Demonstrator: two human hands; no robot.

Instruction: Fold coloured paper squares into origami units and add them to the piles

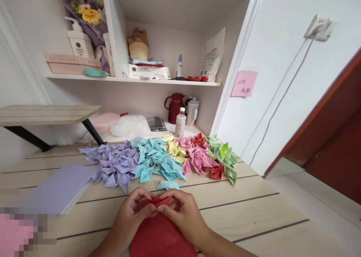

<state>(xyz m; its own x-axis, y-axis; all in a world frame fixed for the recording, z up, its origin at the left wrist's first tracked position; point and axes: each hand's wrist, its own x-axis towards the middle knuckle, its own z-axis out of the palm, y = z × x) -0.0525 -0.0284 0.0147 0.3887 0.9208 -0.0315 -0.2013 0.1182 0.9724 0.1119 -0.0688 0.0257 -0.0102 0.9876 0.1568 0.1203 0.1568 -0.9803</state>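
Observation:
A small folded red paper boat (164, 202) is pinched between my two hands near the front of the table. My left hand (134, 209) grips its left end, fingers behind and thumb in front. On the other end my right hand (184, 209) does the same, and the thumbs nearly meet at the middle. Below the hands lies a flat red surface (162, 236) that looks like paper. Just beyond the fingers rests a single light blue paper boat (168, 184). Farther back are heaps of folded boats: purple (117, 164), blue (153, 155), yellow (175, 148), pink (197, 157) and green (224, 153).
A stack of purple paper sheets (60, 189) lies at the left, beside a small raised wooden stand (47, 114). Behind the heaps are a clear bottle (180, 124), a dark red jug (175, 108) and a plastic bag (131, 126). A shelf (169, 81) hangs above.

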